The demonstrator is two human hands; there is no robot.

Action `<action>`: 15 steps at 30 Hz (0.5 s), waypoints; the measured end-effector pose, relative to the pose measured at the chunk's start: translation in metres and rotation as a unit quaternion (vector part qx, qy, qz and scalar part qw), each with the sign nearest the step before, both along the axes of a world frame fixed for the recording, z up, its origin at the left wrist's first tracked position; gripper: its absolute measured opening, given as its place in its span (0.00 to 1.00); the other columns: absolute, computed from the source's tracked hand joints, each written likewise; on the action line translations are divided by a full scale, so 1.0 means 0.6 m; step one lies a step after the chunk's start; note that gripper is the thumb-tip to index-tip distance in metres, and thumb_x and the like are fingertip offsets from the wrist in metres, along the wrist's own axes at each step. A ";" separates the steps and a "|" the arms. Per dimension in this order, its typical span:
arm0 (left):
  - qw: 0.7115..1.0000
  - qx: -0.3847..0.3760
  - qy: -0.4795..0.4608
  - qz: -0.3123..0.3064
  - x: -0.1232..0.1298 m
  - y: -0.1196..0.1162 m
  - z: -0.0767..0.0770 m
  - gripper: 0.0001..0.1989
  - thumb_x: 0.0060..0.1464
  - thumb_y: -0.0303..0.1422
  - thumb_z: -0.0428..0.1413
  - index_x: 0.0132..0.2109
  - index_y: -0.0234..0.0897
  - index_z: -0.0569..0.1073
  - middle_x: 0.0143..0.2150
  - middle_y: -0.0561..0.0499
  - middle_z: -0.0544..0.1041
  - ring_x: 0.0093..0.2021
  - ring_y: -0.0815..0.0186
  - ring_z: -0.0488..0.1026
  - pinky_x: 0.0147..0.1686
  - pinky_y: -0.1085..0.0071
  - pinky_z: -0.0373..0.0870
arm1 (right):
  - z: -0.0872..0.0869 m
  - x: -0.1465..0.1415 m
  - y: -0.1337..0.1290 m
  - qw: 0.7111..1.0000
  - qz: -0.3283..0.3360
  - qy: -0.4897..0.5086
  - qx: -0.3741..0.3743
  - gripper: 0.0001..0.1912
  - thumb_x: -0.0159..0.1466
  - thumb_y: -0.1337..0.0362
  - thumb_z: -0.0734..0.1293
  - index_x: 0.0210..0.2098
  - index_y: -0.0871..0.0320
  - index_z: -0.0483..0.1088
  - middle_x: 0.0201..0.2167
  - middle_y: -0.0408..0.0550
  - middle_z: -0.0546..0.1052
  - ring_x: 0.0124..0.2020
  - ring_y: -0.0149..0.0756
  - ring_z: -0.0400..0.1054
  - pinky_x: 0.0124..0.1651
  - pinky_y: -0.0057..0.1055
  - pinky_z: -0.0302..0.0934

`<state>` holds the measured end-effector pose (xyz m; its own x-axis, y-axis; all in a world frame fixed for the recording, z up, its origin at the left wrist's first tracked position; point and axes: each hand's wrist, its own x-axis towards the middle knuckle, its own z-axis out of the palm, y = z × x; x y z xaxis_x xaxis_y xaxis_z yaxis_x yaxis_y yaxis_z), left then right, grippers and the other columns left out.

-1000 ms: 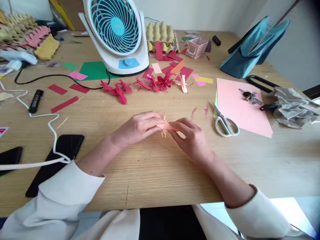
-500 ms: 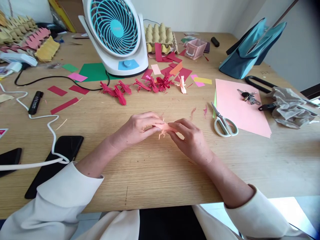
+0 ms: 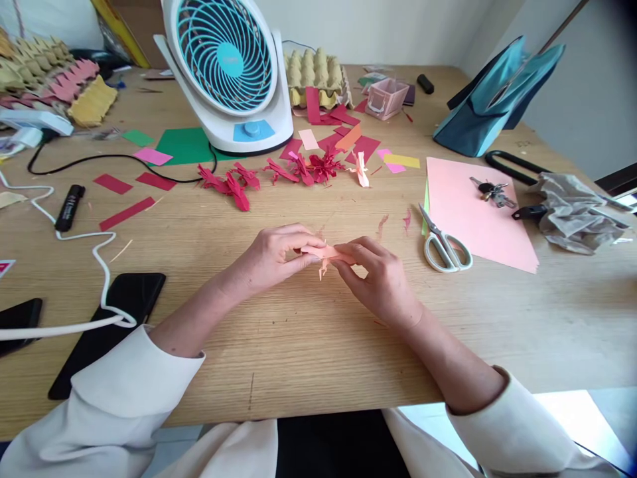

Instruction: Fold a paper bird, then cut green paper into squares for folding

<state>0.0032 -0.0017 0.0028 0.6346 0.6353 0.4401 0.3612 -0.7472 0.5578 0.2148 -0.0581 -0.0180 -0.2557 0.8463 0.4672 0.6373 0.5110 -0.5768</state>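
Observation:
Between both hands, just above the table (image 3: pixel 279 358), is a small peach paper piece (image 3: pixel 324 253) with thin cut strips hanging below it. My left hand (image 3: pixel 273 255) pinches its left end between thumb and fingers. The right end is pinched by my right hand (image 3: pixel 381 275); part of the paper is hidden under the fingertips. Beyond the hands lie red paper figures (image 3: pixel 233 186) with fringed shapes, and a pale peach paper figure (image 3: pixel 361 169). White-handled scissors (image 3: pixel 445 249) rest to the right of my right hand, blades partly apart.
A white and blue fan (image 3: pixel 249 119) stands at the back. Pink paper sheets (image 3: pixel 478 232) with keys (image 3: pixel 492 191) lie at right, near a blue bag (image 3: pixel 488 106). Red paper strips (image 3: pixel 127 214), a black marker (image 3: pixel 70 208), a white cable (image 3: pixel 102 265) and a phone (image 3: pixel 114 318) are at left.
Both hands stay almost in place, still pinching the peach paper. Its hanging strips have shifted slightly and look narrower. The whole view has moved a little.

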 end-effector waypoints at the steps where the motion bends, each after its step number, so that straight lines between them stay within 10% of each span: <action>1: 1.000 0.002 -0.001 0.001 0.000 0.000 -0.001 0.07 0.61 0.31 0.56 0.42 0.36 0.79 0.41 0.46 0.80 0.42 0.66 0.76 0.41 0.70 0.71 | 0.000 0.000 0.000 1.000 0.000 0.008 -0.005 0.08 0.66 0.67 0.65 0.45 0.55 0.73 0.36 0.48 0.75 0.35 0.35 0.71 0.39 0.31 0.66; 15: 0.999 0.028 -0.002 0.017 0.002 -0.004 -0.003 0.09 0.60 0.28 0.56 0.45 0.38 0.78 0.43 0.48 0.80 0.42 0.67 0.77 0.42 0.72 0.73 | 0.002 -0.005 0.000 0.998 0.003 0.047 -0.031 0.07 0.66 0.67 0.65 0.43 0.56 0.73 0.35 0.48 0.75 0.35 0.35 0.70 0.39 0.31 0.65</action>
<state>0.0042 -0.0043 0.0010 0.6108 0.6316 0.4776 0.3851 -0.7639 0.5178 0.2120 -0.0581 -0.0168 -0.2187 0.8726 0.4368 0.5755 0.4768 -0.6644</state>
